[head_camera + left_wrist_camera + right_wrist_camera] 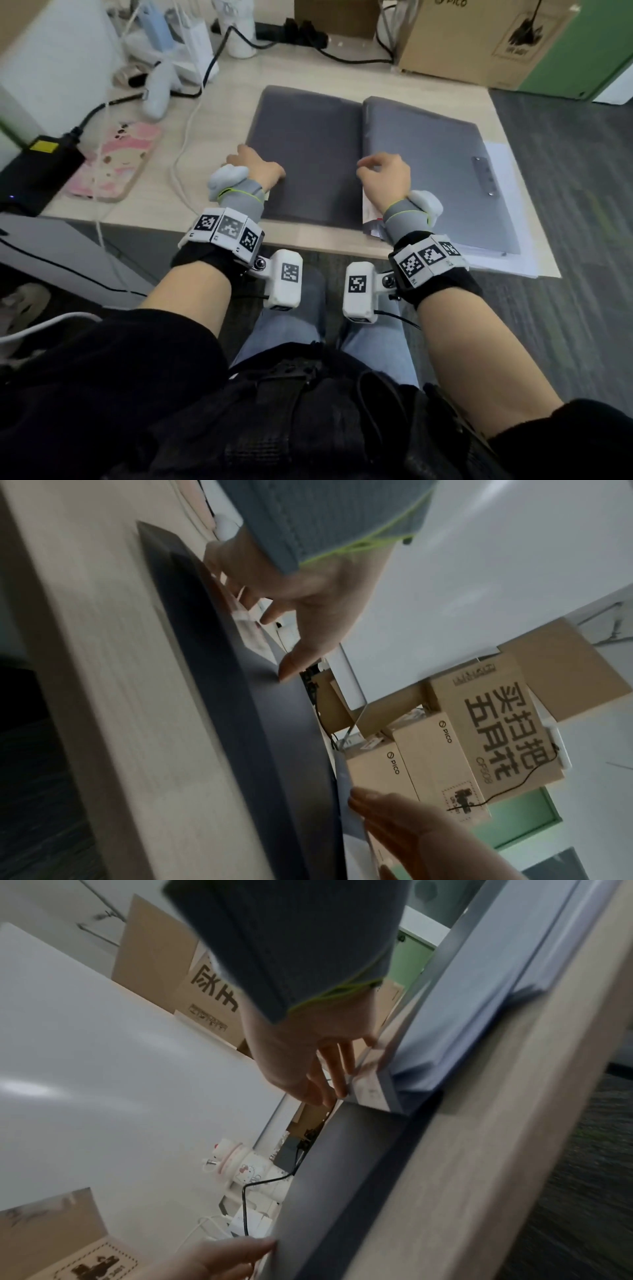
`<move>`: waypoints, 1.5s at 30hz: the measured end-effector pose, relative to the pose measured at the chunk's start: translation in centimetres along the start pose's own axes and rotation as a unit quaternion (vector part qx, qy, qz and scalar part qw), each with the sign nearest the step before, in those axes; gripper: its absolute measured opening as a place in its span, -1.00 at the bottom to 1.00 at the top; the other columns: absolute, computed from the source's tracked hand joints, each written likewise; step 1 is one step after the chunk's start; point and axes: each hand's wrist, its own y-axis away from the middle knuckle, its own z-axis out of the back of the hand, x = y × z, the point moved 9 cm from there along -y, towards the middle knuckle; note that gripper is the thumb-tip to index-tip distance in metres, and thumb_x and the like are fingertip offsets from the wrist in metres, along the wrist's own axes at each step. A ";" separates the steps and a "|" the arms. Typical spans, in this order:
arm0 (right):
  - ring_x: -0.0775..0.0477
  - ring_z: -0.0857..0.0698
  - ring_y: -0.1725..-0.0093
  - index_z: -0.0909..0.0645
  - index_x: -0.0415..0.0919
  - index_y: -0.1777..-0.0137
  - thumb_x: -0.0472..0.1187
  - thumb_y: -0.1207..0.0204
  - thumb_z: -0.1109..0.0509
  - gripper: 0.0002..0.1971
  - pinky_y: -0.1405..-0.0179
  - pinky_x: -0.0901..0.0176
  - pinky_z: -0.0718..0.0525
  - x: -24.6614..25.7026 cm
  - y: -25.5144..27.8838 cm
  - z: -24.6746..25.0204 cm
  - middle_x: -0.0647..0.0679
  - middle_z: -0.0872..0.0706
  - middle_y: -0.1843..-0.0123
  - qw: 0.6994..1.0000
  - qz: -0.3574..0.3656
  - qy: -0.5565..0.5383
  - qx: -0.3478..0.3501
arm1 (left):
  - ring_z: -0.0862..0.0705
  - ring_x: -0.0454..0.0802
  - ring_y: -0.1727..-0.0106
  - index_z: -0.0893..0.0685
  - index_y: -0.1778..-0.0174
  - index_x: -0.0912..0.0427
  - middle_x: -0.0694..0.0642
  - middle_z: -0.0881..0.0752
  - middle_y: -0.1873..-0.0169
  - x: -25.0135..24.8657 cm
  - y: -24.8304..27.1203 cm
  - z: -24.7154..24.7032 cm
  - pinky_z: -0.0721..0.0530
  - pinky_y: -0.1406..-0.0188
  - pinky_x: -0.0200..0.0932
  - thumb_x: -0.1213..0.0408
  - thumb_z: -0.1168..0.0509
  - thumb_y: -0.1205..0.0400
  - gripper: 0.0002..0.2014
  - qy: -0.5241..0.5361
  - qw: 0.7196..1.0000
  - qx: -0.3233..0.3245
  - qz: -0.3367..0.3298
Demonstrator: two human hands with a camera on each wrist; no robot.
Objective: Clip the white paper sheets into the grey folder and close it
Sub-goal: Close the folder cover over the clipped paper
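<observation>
The grey folder lies open on the desk, its dark left cover point(301, 154) flat and its lighter right half point(428, 164) carrying a metal clip point(484, 176) near the right edge. White paper sheets point(527, 263) lie under the right half and stick out at its right and near sides; the right wrist view shows them stacked point(479, 1001). My left hand point(257, 164) rests on the left cover point(240, 696), with its fingertips point(284, 669) touching it. My right hand point(380, 171) touches the right half's inner edge by the spine with loosely extended fingers point(329, 1080). Neither hand holds anything.
A phone in a pink case point(116, 161), a black power adapter point(34, 168) and white cables lie left of the folder. Behind it are a white handheld device point(157, 89), a mug point(239, 34) and cardboard boxes point(479, 41). The desk's near edge point(308, 246) runs just under my wrists.
</observation>
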 end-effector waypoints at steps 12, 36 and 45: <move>-0.20 -0.41 -0.45 -0.72 -0.01 -0.13 -0.15 -0.43 -0.30 -0.70 -0.49 -0.02 -0.35 0.4 0.5 -1.6 -0.12 -0.72 -0.24 0.997 -0.043 0.064 -0.028 | -0.62 0.11 0.42 -0.36 0.47 0.21 0.18 -0.48 0.47 0.2 0.5 2.5 -0.68 0.22 0.14 0.60 -0.24 -0.53 -0.67 0.398 0.915 0.069 0.012; -0.18 -0.71 -0.25 -0.62 -0.30 -0.30 -0.10 -0.34 -0.54 -0.46 -0.33 -0.03 -0.63 -7.9 2.3 12.1 -0.19 -0.72 -0.29 0.940 -0.145 -0.216 -0.221 | -0.68 0.03 0.49 -0.54 0.32 0.21 0.13 -0.62 0.39 -9.0 5.7 -1.7 -0.75 0.44 -0.02 0.53 -0.26 -0.57 -0.80 0.471 0.870 0.129 -0.073; -0.15 -0.69 -0.27 -0.66 -0.20 -0.27 -0.15 -0.43 -0.43 -0.60 -0.32 0.14 -0.56 -14.8 3.7 16.6 -0.16 -0.76 -0.23 0.936 -0.219 -0.137 -0.238 | -0.77 0.07 0.50 -0.54 -0.02 0.37 0.23 -0.67 0.31 -11.3 8.2 -10.4 -0.74 0.60 -0.02 0.45 -0.32 -0.54 -0.82 0.376 0.900 0.222 -0.013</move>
